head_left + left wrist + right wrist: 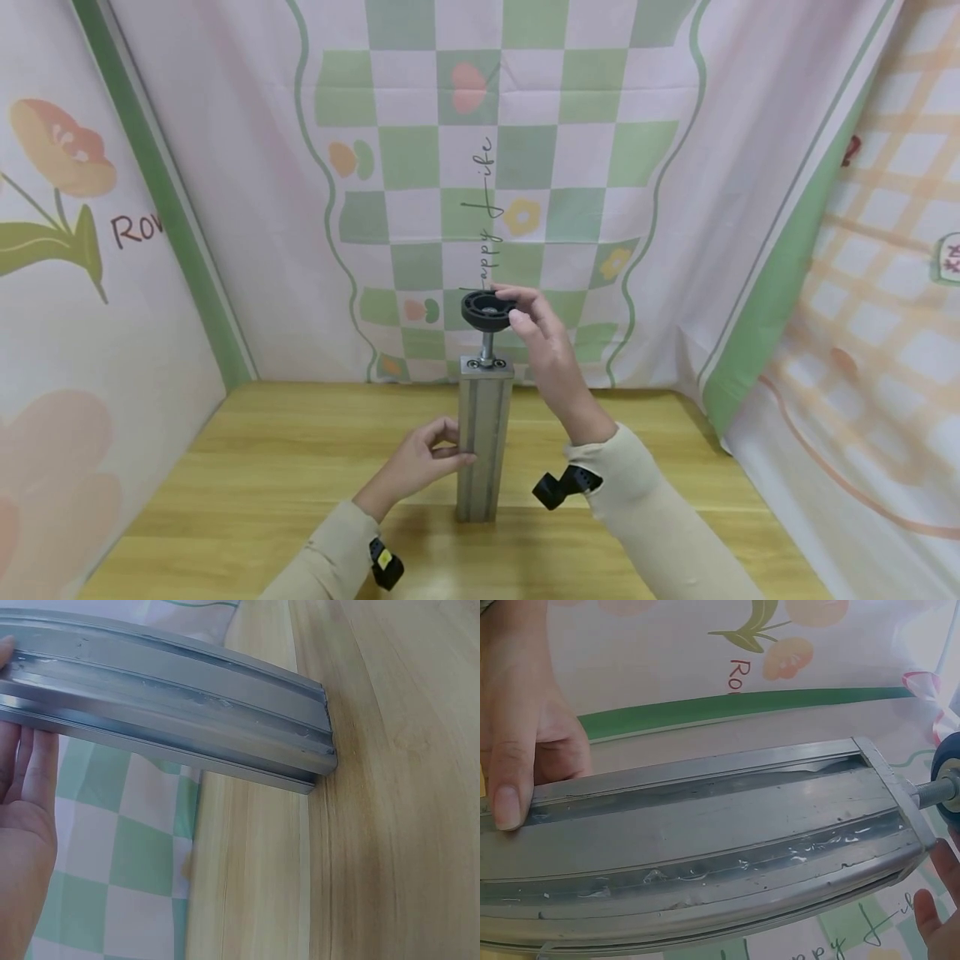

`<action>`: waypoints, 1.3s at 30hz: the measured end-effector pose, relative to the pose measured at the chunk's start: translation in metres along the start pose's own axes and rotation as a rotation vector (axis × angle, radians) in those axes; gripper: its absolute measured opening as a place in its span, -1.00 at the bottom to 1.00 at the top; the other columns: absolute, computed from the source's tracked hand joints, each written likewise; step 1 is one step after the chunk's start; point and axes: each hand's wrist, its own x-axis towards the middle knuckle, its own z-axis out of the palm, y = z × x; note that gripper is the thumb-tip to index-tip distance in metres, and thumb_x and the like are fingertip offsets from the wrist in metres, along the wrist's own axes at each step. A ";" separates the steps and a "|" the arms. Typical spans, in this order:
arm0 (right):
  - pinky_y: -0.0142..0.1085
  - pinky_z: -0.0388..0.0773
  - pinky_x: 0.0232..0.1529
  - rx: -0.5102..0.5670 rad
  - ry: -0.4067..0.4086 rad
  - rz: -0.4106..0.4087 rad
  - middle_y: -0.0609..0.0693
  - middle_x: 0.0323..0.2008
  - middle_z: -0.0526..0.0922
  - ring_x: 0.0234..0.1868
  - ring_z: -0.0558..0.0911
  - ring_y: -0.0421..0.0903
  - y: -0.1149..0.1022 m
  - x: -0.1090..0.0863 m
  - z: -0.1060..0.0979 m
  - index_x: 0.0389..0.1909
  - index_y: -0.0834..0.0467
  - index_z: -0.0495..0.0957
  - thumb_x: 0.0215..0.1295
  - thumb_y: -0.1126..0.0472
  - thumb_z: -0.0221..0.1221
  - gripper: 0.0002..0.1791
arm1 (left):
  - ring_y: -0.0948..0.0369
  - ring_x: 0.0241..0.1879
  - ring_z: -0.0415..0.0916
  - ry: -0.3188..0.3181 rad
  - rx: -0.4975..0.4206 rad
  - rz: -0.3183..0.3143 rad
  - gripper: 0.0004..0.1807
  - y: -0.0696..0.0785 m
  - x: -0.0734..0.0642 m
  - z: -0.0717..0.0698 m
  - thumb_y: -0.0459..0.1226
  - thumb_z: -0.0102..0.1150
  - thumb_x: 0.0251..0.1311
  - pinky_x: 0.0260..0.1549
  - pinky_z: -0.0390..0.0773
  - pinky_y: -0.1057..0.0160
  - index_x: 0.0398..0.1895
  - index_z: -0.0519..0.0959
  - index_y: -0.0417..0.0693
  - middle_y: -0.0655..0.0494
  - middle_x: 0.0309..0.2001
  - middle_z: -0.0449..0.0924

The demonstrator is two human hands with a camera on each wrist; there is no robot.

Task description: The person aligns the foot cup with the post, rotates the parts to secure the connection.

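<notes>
A silver aluminium profile [483, 450] stands upright on the wooden table, with grooves along its sides. An end plate with screws caps its top, and a threaded rod [487, 346] rises from it to a round black levelling foot [474, 318]. My left hand [420, 457] grips the profile near mid-height; its thumb lies on one face in the right wrist view. Up at the levelling foot, my right hand [551, 358] holds the rim's right side between thumb and fingers. The left wrist view shows the profile's lower end [300, 735] against the tabletop.
The wooden table [285, 467] spreads around the profile's base. A green-and-white checked curtain [405, 158] hangs behind it. Printed cloths [60, 333] enclose the left and right sides. Small black wrist cameras [566, 485] sit on both sleeves.
</notes>
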 end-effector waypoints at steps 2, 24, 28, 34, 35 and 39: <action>-0.06 0.40 0.17 0.005 0.026 0.006 0.10 0.31 0.42 0.15 0.46 0.06 0.000 0.000 0.000 0.17 0.29 0.38 0.47 0.15 -0.07 -0.61 | 0.09 -0.03 0.59 -0.005 -0.011 -0.007 -0.65 0.000 0.000 0.000 -0.28 0.41 0.23 -0.07 0.70 0.19 -0.06 0.47 -0.23 -0.05 -0.04 0.50; -0.06 0.30 0.03 -0.287 0.168 -0.157 0.17 -0.01 0.38 -0.08 0.35 0.06 -0.013 0.001 0.010 -0.05 0.31 0.40 0.13 0.26 0.40 -0.54 | 0.04 0.04 0.59 -0.038 -0.037 0.009 -0.66 0.001 0.000 0.000 -0.36 0.36 0.26 0.01 0.66 0.17 -0.02 0.46 -0.30 -0.10 -0.01 0.51; 0.02 0.26 0.22 -0.222 0.116 -0.116 0.25 0.25 0.33 0.18 0.36 0.03 -0.016 0.000 0.011 0.21 0.32 0.37 0.43 0.13 0.04 -0.55 | 0.04 0.02 0.58 -0.035 -0.042 -0.010 -0.68 0.002 0.000 0.000 -0.35 0.37 0.25 -0.02 0.68 0.17 -0.04 0.46 -0.25 -0.07 -0.02 0.49; 0.05 0.02 0.47 -0.095 -0.026 -0.062 0.08 0.48 0.23 0.48 0.17 -0.09 0.002 0.001 0.003 0.46 0.18 0.27 0.58 0.09 -0.41 -0.42 | 0.06 0.02 0.58 -0.034 -0.046 -0.010 -0.68 0.000 0.000 0.000 -0.34 0.37 0.25 -0.03 0.68 0.18 -0.05 0.47 -0.24 -0.06 -0.02 0.50; 0.06 0.03 0.47 -0.089 -0.038 -0.067 0.08 0.48 0.24 0.48 0.17 -0.08 0.003 0.000 0.003 0.46 0.19 0.26 0.58 0.10 -0.43 -0.42 | 0.06 0.02 0.58 -0.035 -0.047 -0.008 -0.68 0.001 0.000 0.000 -0.34 0.37 0.25 -0.03 0.68 0.18 -0.04 0.47 -0.24 -0.06 -0.02 0.50; 0.07 0.12 0.43 -0.058 -0.052 -0.071 0.02 0.46 0.27 0.46 0.22 -0.05 0.004 0.000 0.003 0.47 0.20 0.26 0.58 0.10 -0.43 -0.41 | 0.07 0.03 0.59 -0.033 -0.036 0.000 -0.67 0.000 0.000 -0.001 -0.31 0.38 0.25 -0.02 0.68 0.17 -0.03 0.48 -0.23 -0.06 -0.01 0.51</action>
